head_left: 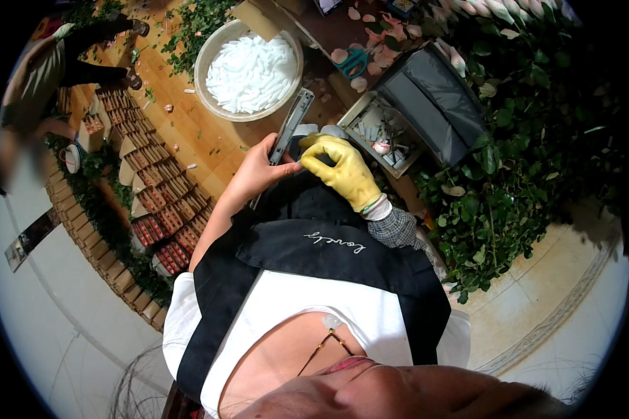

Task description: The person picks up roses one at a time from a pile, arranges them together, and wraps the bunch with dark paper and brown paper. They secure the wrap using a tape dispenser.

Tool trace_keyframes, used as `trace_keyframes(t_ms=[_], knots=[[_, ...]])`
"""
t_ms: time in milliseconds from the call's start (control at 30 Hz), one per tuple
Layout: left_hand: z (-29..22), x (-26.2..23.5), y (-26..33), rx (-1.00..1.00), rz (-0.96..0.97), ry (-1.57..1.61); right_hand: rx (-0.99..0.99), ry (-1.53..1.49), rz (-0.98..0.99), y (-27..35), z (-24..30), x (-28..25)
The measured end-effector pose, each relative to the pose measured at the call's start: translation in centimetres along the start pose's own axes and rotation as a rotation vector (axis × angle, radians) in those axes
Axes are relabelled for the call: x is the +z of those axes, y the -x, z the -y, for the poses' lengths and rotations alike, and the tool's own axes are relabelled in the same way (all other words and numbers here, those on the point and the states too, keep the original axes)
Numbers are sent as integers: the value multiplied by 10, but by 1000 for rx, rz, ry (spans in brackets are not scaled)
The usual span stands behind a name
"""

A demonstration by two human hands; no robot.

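My bare left hand point(258, 167) is closed around a long, narrow metal stapler point(293, 122), held upright and tilted, with the thumb along its lower end. Close beside it, my right hand point(342, 167) wears a yellow glove. Its fingers are curled with the thumb bent in, near my left thumb tip. Whatever those gloved fingers may pinch is hidden or too small to make out. Both hands are above the lap of my black apron point(307, 241).
Beyond my hands stands a round tub point(200, 80) of white tubes. An open tray point(405, 166) with small pieces adjoins a dark box point(426, 98). Teal scissors point(353, 63) lie among pink petals. Leafy stems point(496, 202) heap up at right. Boxed flowers point(168, 202) and another person point(38, 84) are at left.
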State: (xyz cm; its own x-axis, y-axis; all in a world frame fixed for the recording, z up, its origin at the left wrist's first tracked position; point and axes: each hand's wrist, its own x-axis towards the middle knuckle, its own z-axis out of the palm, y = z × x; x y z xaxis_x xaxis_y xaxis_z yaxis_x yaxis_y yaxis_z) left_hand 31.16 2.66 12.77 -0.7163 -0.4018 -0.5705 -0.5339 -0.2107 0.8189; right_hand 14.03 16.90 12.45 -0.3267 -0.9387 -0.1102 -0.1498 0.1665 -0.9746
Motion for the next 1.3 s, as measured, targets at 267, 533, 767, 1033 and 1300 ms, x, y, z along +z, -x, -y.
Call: trace_keyframes(t_ms=[267,533,767,1033,1300], knots=[[4,4,7,-62,64,12,-435,211,-289,-35,36,-55],[-12,12,22,-177,71,-36,-596,390,-149,-51,36,-69],[-8,22,26,-154,65,-53,-640,413,-146,-52,33,-71],[-12,34,29,-204,-32,-21,-596,688,-143,-43,22,-54],[19,17,42,-193,-88,60,-426,612,-297,-21,3,6]])
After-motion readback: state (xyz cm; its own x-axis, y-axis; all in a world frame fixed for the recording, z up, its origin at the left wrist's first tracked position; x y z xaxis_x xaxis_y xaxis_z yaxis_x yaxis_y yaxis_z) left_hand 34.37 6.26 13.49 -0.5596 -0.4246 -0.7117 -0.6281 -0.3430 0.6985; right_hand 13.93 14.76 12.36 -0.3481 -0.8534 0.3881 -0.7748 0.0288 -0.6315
